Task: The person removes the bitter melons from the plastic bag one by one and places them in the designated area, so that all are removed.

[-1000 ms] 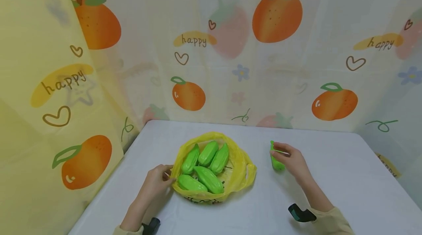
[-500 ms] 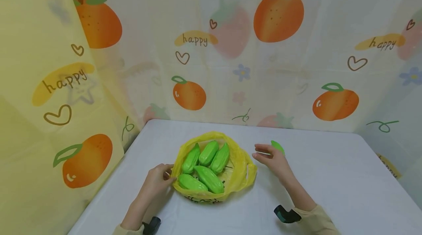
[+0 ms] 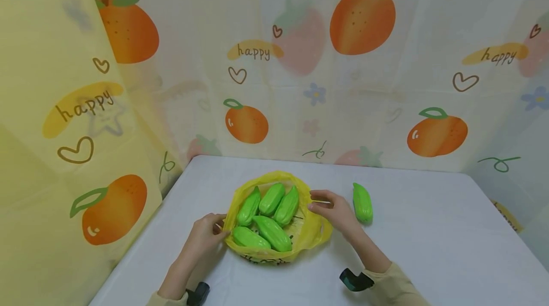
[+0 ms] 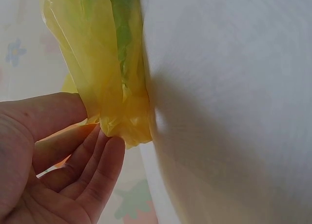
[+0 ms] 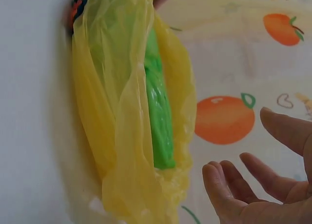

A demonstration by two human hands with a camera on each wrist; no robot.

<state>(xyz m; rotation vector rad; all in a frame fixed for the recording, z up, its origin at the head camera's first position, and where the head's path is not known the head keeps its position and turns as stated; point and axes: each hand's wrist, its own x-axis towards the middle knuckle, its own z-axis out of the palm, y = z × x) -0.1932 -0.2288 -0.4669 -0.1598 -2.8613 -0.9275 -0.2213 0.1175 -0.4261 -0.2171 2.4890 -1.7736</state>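
An open yellow plastic bag [image 3: 318,229] stands on the table with its rim rolled out. Inside lie several glossy bright green toy vegetables [image 3: 271,233], oblong and tapered like small gourds. At the bag's left edge my left hand [image 3: 205,234] pinches the plastic between thumb and fingers, seen close in the left wrist view. My right hand [image 3: 336,211] hovers by the right rim, holding nothing; in the right wrist view its fingers [image 5: 265,173] are spread and apart from the bag. One more green toy vegetable [image 3: 362,203] lies on the table, right of that hand.
A white cloth covers the table [image 3: 429,229]. Behind it hangs a curtain [image 3: 291,120] printed with fruit, and a yellowish sheet [image 3: 38,191] closes the left side. A dark wrist-worn device [image 3: 355,280] sits at the right sleeve.
My right hand has let go of the loose green toy vegetable and moved left to the bag's right rim. The left hand has stayed at the bag's left edge.
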